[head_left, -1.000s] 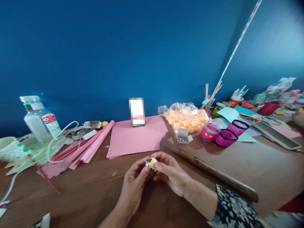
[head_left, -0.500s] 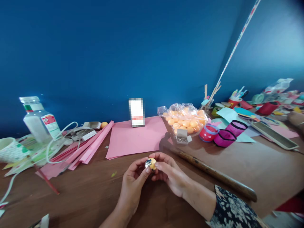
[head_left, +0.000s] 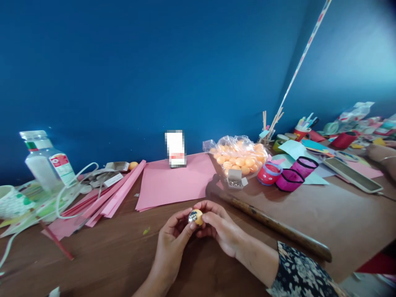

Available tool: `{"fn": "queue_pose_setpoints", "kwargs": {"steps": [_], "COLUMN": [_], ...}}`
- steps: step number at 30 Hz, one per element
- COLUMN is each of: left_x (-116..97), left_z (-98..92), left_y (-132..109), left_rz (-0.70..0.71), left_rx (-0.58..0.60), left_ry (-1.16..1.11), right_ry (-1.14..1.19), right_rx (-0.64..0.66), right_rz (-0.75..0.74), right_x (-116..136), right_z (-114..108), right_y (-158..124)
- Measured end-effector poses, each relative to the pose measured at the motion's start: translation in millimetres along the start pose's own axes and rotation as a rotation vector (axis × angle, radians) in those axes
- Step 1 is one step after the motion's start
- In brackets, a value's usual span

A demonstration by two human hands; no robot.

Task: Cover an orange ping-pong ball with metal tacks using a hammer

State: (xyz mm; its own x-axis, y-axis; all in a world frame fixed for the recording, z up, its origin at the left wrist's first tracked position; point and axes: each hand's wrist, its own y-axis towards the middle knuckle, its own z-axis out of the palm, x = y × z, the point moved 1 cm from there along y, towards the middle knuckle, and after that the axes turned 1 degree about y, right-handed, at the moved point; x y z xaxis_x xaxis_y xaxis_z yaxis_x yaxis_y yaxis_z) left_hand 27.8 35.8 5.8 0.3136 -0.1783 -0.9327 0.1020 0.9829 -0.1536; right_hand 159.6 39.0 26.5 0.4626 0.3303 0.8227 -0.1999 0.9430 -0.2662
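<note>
Between my two hands is a small orange ball (head_left: 198,218), like a table-tennis ball, its left side covered with shiny silver studs that look like thumbtack heads. My left hand (head_left: 171,237) pinches it from the left, thumb in front. My right hand (head_left: 222,231) closes on its right side, thumb and fingertips against the bare orange part. Whether a tack is between the right fingertips is hidden. Beyond my hands, a small open box (head_left: 235,179) holds many silver metal pieces. Behind it lies a clear plastic bag (head_left: 239,154) of similar orange balls.
Pink paper sheets (head_left: 176,181) lie ahead, with a pixelated upright object at their back edge. A long wooden stick (head_left: 278,227) runs along the right. Purple cups (head_left: 290,180), a grey tray (head_left: 352,175) and another person's hand (head_left: 382,153) are farther right. A bottle (head_left: 46,161) stands left.
The view has shifted slightly, moving most things a little left. Both my hands still hold the ball, which has turned slightly. More of the other person's hand shows at right.
</note>
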Motion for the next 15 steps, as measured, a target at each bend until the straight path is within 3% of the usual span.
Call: {"fn": "queue_pose_setpoints", "kwargs": {"steps": [15], "left_x": [-0.2], "left_z": [0.0], "left_y": [0.6], "left_rz": [-0.018], "left_rx": [-0.006], "left_ry": [-0.047], "right_ry": [-0.046], "right_rx": [0.049], "right_rz": [-0.038], "right_x": [-0.1], "right_z": [0.8], "right_y": [-2.0]}}
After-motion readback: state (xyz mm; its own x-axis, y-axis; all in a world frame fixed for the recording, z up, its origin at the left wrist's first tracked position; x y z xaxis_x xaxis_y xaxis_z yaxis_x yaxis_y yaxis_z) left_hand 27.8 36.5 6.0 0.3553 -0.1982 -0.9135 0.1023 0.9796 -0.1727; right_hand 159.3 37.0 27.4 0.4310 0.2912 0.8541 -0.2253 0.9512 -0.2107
